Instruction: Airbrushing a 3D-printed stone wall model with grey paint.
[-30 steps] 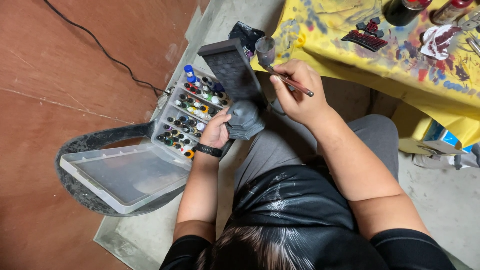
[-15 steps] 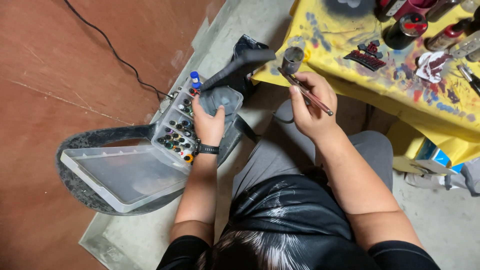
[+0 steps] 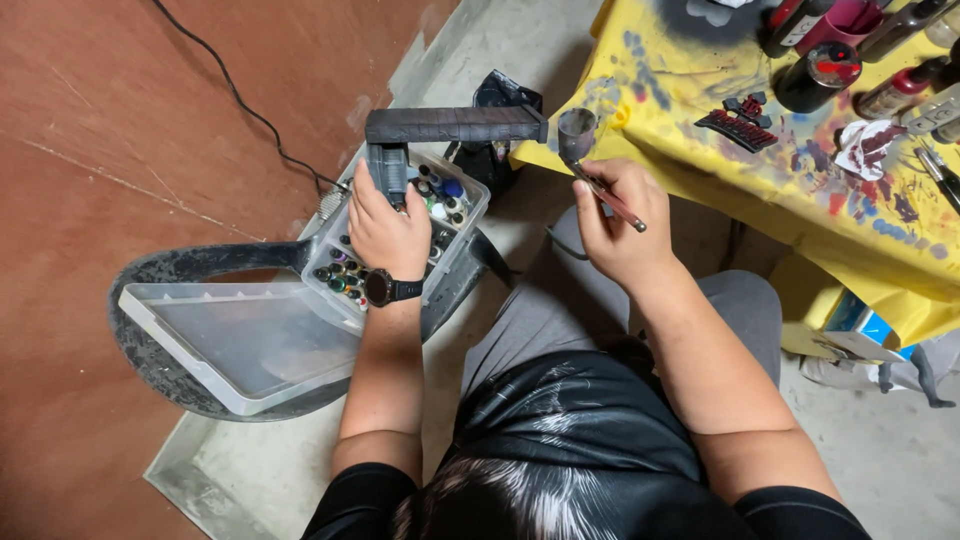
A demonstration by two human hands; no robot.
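Model: your left hand (image 3: 388, 232) grips the dark model (image 3: 455, 124); it has turned, its long bar now level at upper centre.
Airbrush: your right hand (image 3: 620, 222) pinches the airbrush (image 3: 592, 160), cup beside the bar's end.
Paint box: open under your left wrist (image 3: 440, 215).

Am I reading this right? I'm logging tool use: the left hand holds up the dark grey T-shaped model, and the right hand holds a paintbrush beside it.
Not quite. The head view shows the right hand holding an airbrush with a cup on top, not a paintbrush. The rest stands: the left hand holds up the dark grey T-shaped model, and the airbrush sits beside it.
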